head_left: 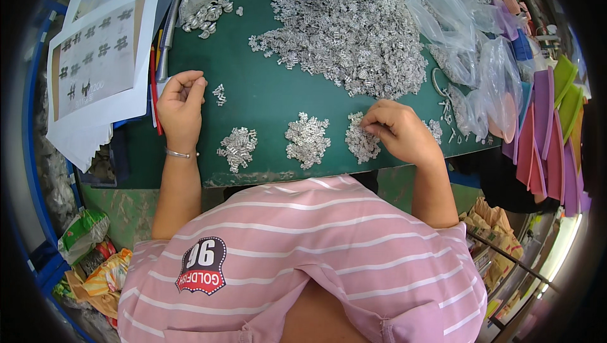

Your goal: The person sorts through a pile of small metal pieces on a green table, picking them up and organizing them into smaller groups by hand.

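- Bench [246,84], green-topped; the large heap of small metal pieces [354,33] spreads over its far part, right of centre; it far outweighs all the smaller groups.
- Near edge, left to right: left pile [238,149], middle pile [307,140] and right pile [363,147], all well apart from one another; a further cluster [435,130] shows beyond the right hand, partly hidden by it.
- Left hand [181,106], near the bench's left edge; thumb and fingers drawn nearly together; whether they pinch a piece cannot be told; a few loose pieces [219,94] lie just beside it.
- Right hand [397,129], at the right pile; fingers bent inward; whether they are clamped on a piece cannot be told.
- Progress, as judged from the layout: some portioning into small piles appears done; most pieces remain in the large heap, so much seems left.
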Available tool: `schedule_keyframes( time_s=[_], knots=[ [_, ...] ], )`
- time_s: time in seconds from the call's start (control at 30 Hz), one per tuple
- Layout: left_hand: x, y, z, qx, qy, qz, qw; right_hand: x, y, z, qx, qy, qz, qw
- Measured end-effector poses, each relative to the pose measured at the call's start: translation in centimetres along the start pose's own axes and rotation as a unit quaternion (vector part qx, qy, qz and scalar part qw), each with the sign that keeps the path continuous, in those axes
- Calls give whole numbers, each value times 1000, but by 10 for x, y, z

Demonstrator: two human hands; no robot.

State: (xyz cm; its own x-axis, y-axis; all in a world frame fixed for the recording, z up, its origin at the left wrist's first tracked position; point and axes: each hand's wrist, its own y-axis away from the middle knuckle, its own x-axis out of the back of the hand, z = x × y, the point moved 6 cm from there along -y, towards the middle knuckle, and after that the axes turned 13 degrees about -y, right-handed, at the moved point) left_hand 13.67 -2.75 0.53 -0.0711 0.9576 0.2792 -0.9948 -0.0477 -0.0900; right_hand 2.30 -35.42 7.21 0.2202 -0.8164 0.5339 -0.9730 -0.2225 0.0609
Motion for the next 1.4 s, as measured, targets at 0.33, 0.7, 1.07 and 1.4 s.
schedule_keyframes(
  time_s=[0.33, 0.7, 1.07, 1.4],
  knots=[
    [-1, 0, -1, -4, 23, 0, 1000, -39, -65, -26, 92, 144, 79, 982],
    [1, 0, 2, 5, 2, 2, 1000, -75, -96, -31, 172, 97, 28, 980],
    [2, 0, -1, 6, -8, 2, 1000, -81, -108, -37, 193, 81, 39, 977],
    [2, -1, -1, 7, 9, 5, 1000, -63, -106, -28, 151, 71, 51, 985]
  ],
)
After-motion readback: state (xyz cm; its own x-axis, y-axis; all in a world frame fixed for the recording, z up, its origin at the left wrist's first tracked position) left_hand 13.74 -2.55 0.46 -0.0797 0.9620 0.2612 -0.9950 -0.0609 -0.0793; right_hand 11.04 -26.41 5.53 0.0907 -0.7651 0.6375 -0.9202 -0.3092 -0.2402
